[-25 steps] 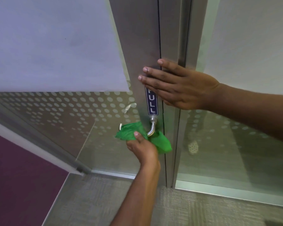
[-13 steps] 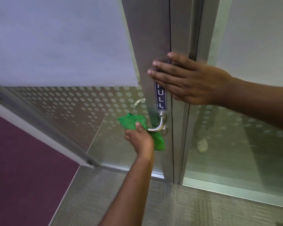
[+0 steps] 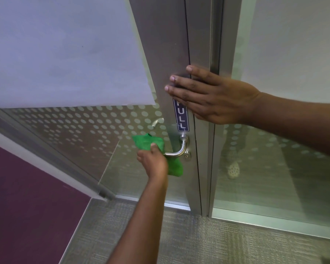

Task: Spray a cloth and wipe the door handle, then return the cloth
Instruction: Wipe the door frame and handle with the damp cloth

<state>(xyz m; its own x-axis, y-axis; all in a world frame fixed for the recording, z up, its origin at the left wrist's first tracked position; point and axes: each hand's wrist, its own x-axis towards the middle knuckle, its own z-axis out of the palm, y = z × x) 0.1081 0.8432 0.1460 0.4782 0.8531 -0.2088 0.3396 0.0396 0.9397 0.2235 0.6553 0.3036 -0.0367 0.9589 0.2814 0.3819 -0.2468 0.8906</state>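
Observation:
A silver lever door handle (image 3: 180, 150) sticks out of the grey metal door stile under a blue PULL label (image 3: 183, 117). My left hand (image 3: 153, 161) grips a green cloth (image 3: 174, 166), wrapped around the free left end of the lever. Part of the cloth bunches above my thumb, part hangs below the lever. The bend and the round base of the handle are bare. My right hand (image 3: 213, 96) lies flat, fingers spread, against the door's edge above the label, and it holds nothing.
The door has dotted frosted glass (image 3: 84, 134) left of the stile. A glass panel (image 3: 274, 168) and its metal frame stand to the right. A purple wall (image 3: 27, 197) is at the lower left. Grey carpet (image 3: 198, 241) covers the floor below.
The cloth hand slid left along the lever, from the bend near the base to the free end. The lever's bend now shows bare. The right hand stayed flat on the door.

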